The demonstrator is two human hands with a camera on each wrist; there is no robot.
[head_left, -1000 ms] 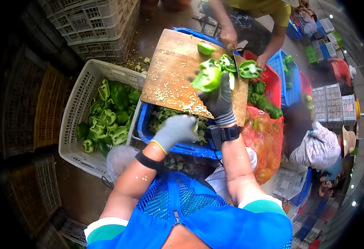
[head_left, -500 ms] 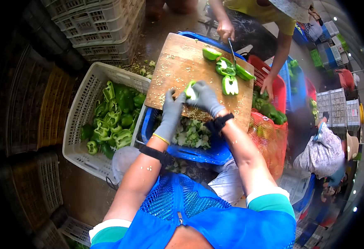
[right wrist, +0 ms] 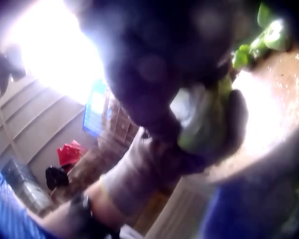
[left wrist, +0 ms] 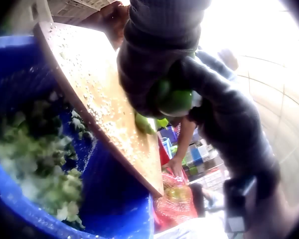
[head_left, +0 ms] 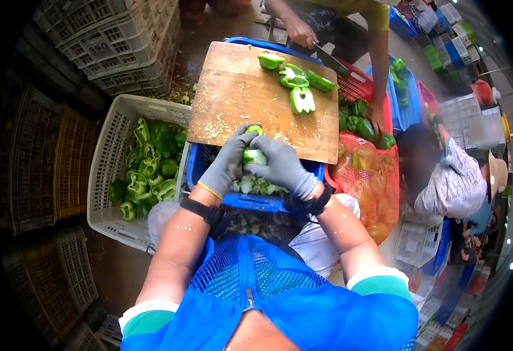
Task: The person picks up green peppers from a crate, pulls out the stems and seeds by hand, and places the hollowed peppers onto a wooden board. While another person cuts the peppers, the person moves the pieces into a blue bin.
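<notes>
Just over the near edge of the wooden cutting board [head_left: 221, 88], both gloved hands meet around one cut green bell pepper [head_left: 254, 157]. My left hand [head_left: 226, 161] grips its left side with curled fingers. My right hand [head_left: 282, 167] holds it from the right, its fingers partly covering the pepper. In the right wrist view the pepper's pale inside [right wrist: 189, 107] shows between the gloves. Several cut pepper pieces [head_left: 302, 100] lie at the board's far right, among scattered seeds. Below the hands, a blue tub [head_left: 256, 203] contains pale green cores and scraps [left wrist: 35, 169].
A white crate [head_left: 107, 193] of halved peppers stands at left. To the right are a red basket [head_left: 356, 82] with whole peppers and a red mesh sack [head_left: 364, 181]. Across the board, another person's hand [head_left: 300, 30] holds a knife [head_left: 332, 60]; their other hand reaches into the red basket.
My hands drew together and toward my body, both now on the pepper. Earlier the right hand was over the board's cut pieces. The other person's knife came away from the pieces.
</notes>
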